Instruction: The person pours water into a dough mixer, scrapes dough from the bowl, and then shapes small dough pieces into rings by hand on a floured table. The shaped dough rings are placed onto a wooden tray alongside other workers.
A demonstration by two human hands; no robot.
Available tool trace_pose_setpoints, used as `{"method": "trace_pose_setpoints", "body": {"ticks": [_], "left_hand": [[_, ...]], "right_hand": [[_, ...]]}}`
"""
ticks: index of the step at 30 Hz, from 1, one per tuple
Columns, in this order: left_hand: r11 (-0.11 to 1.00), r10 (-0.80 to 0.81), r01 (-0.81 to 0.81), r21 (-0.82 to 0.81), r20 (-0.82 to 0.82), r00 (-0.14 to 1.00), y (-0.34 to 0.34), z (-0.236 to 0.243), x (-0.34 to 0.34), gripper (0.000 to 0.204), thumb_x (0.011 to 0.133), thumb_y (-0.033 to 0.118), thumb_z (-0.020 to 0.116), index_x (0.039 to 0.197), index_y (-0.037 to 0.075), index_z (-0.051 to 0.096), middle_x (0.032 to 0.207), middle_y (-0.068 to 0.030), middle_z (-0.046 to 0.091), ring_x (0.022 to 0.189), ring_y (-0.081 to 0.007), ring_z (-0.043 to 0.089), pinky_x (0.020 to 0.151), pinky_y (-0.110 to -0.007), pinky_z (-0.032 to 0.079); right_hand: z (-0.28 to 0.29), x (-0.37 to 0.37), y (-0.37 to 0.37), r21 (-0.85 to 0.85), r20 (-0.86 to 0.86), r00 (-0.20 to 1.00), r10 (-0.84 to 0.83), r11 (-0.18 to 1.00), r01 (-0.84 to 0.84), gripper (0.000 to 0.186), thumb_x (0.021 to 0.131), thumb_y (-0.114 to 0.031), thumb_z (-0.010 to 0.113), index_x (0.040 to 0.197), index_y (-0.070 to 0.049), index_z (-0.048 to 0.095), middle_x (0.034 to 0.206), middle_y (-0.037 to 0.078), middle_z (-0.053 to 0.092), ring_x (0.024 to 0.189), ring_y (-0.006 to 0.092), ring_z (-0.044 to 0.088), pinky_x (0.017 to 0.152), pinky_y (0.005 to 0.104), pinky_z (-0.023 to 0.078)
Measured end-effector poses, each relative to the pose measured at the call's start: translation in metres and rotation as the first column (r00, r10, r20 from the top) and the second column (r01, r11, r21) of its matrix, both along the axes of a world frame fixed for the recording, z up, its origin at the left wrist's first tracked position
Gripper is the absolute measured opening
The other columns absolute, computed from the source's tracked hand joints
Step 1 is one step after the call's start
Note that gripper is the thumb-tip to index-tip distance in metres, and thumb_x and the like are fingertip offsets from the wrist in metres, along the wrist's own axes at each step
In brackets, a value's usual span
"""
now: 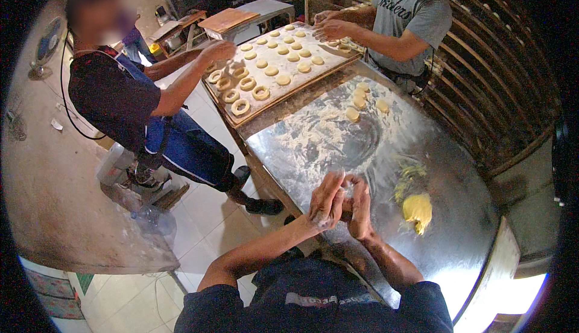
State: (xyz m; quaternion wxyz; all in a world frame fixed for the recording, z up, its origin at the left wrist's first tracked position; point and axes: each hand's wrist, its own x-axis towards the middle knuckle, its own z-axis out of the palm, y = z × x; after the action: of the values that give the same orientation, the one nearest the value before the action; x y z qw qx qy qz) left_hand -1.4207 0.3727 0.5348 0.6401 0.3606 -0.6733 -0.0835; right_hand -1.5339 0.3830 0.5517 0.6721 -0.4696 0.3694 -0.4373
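My left hand [327,201] and my right hand [360,207] come together, fingers bent and dusted with flour, above the near edge of a metal-topped table [446,254]. Whatever lies between them, if anything, is hidden by the fingers and palms. To the right of my hands a soft yellow lump [417,208], like butter or margarine, sits on the metal with a smear behind it. Farther off, several round dough pieces [359,101] lie on the floured part of the table.
Beyond, a floured wooden board [265,102] carries dough rounds [283,79] and dough rings [240,107]. One co-worker [114,85] stands at its left, another [398,25] at its far right, both reaching over it. Slatted racks [482,61] line the right wall.
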Motion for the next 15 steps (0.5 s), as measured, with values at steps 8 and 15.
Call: {"method": "trace_pose_setpoints", "body": {"ticks": [8,15], "left_hand": [[0.993,0.028,-0.02,0.113,-0.067,0.997,-0.028,0.003,0.027,0.048,0.099,0.018,0.035,0.142,0.0,0.022,0.089,-0.0152,0.054,0.078,-0.0209,0.052,0.072,-0.036,0.045],[0.976,0.097,-0.065,0.206,-0.15,0.984,-0.061,0.003,0.06,0.05,0.089,0.002,0.049,0.137,0.002,0.036,0.093,-0.0206,0.054,0.075,-0.0354,0.055,0.06,-0.04,0.047]], "right_hand": [[-0.006,0.029,-0.03,0.161,0.0,1.0,-0.017,0.987,0.016,0.041,0.094,-0.052,0.033,0.117,-0.018,0.036,0.087,0.008,0.054,0.069,0.0184,0.055,0.059,0.0316,0.045],[-0.005,0.064,-0.059,0.197,0.0,0.994,-0.11,0.974,0.108,0.025,0.091,-0.036,0.038,0.106,-0.016,0.038,0.078,0.003,0.046,0.061,0.0102,0.047,0.052,0.0259,0.037]]}}
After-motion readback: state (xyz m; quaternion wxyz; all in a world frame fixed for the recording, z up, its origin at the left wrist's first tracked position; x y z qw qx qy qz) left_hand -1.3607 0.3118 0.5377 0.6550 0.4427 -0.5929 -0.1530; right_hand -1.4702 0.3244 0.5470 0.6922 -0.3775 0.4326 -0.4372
